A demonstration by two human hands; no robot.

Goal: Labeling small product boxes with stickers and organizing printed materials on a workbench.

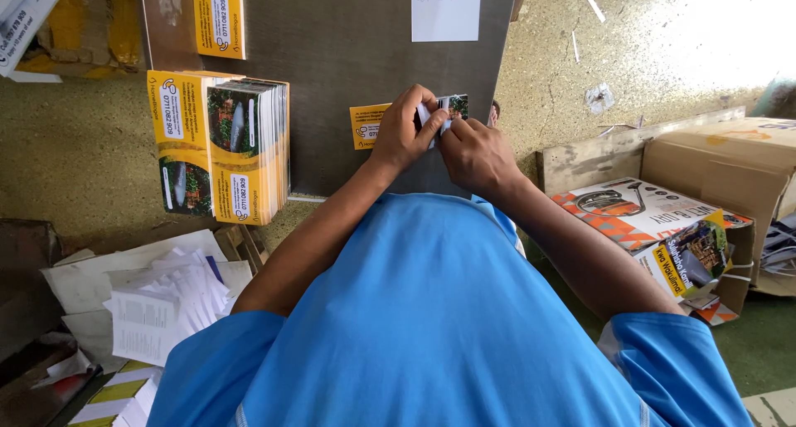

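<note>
Small printed card (452, 106) mostly hidden; left hand (402, 133) and right hand (474, 152) both pinch it, just beside the yellow leaflet (365, 125).

The shirt (431, 311) is plain bright blue. The desk (332, 79) is dull grey-brown. The stack (220, 145) of leaflets is yellow with white panels and dark green photo patches. A single leaflet (219, 16) at the desk's far edge is the same yellow with a white panel. The card (369, 124) by the left hand (404, 133) is yellow; the small packet (452, 106) at the fingers shows white and dark green. The sheet (446, 8) is white with faint print. The floor (75, 153) is speckled ochre. The box (638, 211) has an orange-and-white checked pattern; the carton (730, 157) is plain tan. The papers (162, 303) are white.
</note>
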